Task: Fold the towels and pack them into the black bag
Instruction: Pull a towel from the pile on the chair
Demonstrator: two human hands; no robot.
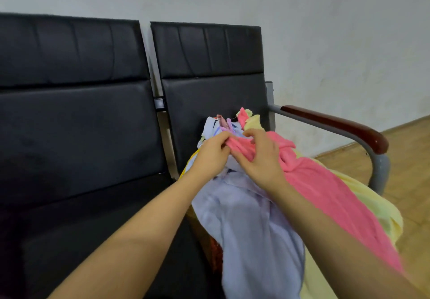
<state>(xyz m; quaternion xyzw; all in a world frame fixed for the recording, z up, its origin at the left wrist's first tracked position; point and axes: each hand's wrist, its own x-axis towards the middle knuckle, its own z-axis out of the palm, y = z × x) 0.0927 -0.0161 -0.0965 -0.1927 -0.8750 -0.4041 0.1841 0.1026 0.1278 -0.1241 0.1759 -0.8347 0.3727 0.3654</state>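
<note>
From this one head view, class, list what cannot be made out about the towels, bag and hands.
- Black bag: nowhere in the head view.
- Soft pink towel: lower end hidden behind the right forearm.
- Pale lilac towel: cut off by the bottom edge.
- Left hand, right hand: fingertips buried in cloth.

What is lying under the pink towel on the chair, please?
Under the pink towel lie a yellow towel and a pale lilac one. Anything beneath those is covered.
</note>
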